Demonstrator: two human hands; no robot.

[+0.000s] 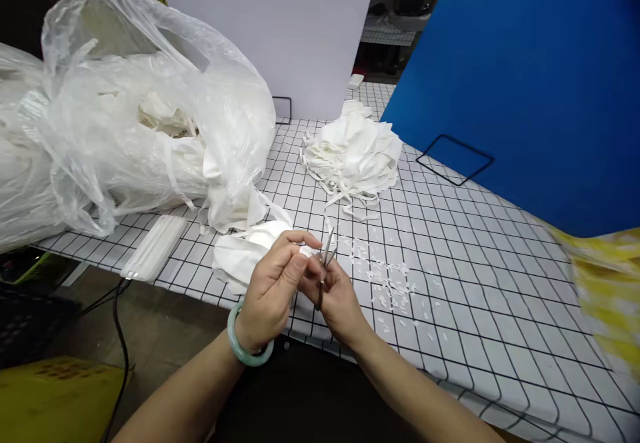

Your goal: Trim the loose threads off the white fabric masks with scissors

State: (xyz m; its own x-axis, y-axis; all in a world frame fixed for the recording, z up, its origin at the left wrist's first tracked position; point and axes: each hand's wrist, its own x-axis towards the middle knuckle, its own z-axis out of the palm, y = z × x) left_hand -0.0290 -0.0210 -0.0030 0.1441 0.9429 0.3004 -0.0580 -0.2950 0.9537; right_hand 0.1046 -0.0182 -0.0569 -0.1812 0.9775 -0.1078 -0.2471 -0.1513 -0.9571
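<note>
Pinched in the fingers of my left hand point(270, 290), which wears a pale green bangle point(239, 348) on the wrist, is a small end of white fabric strap point(307, 251). My right hand point(345, 303) grips a pair of small metal scissors point(327, 250), blades pointing up and slightly parted beside the strap end. A soft white fabric piece point(237, 260) lies on the table just left of my left hand; whether it joins the strap is hidden by the fingers. Many tiny white clippings point(393, 283) are scattered to the right of the scissors.
A heap of white fabric pieces with straps point(355, 150) sits farther back. Large clear plastic bags point(150, 96) of white fabric fill the left. A white power strip point(157, 246) lies at the table edge. Blue point(525, 96) and white panels point(280, 30) stand behind the gridded tablecloth point(480, 296).
</note>
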